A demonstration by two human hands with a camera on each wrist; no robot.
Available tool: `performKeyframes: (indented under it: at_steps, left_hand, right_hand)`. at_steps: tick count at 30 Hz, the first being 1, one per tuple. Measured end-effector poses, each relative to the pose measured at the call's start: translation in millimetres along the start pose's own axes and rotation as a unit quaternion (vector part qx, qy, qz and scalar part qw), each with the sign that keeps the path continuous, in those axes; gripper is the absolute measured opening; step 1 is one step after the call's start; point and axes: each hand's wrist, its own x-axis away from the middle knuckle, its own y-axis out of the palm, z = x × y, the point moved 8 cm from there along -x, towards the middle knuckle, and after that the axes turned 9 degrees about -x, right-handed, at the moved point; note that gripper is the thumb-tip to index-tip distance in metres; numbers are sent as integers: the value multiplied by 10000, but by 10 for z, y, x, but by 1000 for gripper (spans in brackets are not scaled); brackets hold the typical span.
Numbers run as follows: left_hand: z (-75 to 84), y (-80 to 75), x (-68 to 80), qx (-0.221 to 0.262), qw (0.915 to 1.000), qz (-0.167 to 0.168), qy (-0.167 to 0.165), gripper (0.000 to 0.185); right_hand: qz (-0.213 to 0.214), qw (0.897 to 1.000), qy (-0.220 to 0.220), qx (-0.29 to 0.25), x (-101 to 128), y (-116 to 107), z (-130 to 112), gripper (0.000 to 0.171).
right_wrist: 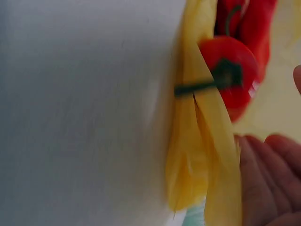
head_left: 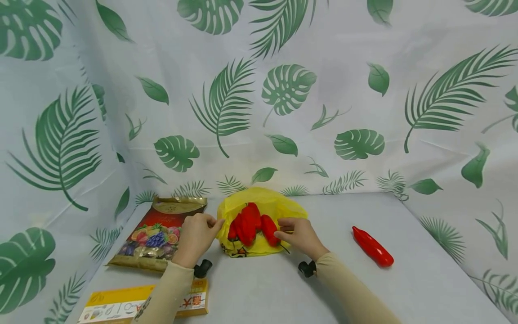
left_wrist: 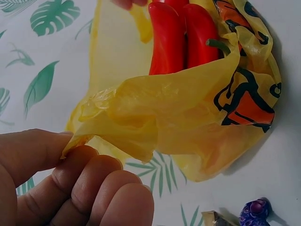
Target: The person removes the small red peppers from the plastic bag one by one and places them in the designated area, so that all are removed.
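While the yellow bag [head_left: 259, 211] is lying on the table [head_left: 364, 288] with its mouth spread, red peppers [head_left: 247, 223] are resting inside it, stems toward the person. The step in hand looks like holding the bag open for loading; one more pepper [head_left: 372, 246] is lying well to the right of the bag, so the next move would likely call for one hand to let go and reach it while the other keeps the mouth wide. The left hand [head_left: 197, 234] is pinching the bag's left rim between thumb and curled fingers [left_wrist: 89, 183]. The right hand [head_left: 298, 234] is gripping the right rim, fingers bent around the film. Left of the bag a fruit-printed pouch [head_left: 159, 234] is lying flat; a yellow box [head_left: 121, 303] is sitting nearer the person.
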Motion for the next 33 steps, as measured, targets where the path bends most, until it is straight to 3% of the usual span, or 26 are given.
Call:
performKeyframes:
  at_steps: [8, 16, 24, 33]
  left_hand:
    - [-14, -9, -5, 41, 10000, -51, -36, 34]
    - [-26, -1, -1, 58, 9999, -79, -78, 34]
    - [-39, 25, 4, 2, 9997, -126, -198, 32]
    - [4, 28, 14, 64, 10000, -26, -63, 38]
  right_hand:
    - [151, 9991, 193, 354, -163, 207, -66, 55]
    - [168, 9932, 241, 1130, -253, 345, -27, 59]
    - [284, 9953, 381, 844, -222, 317, -45, 44]
    - [438, 9969, 644, 122, -74, 175, -37, 50]
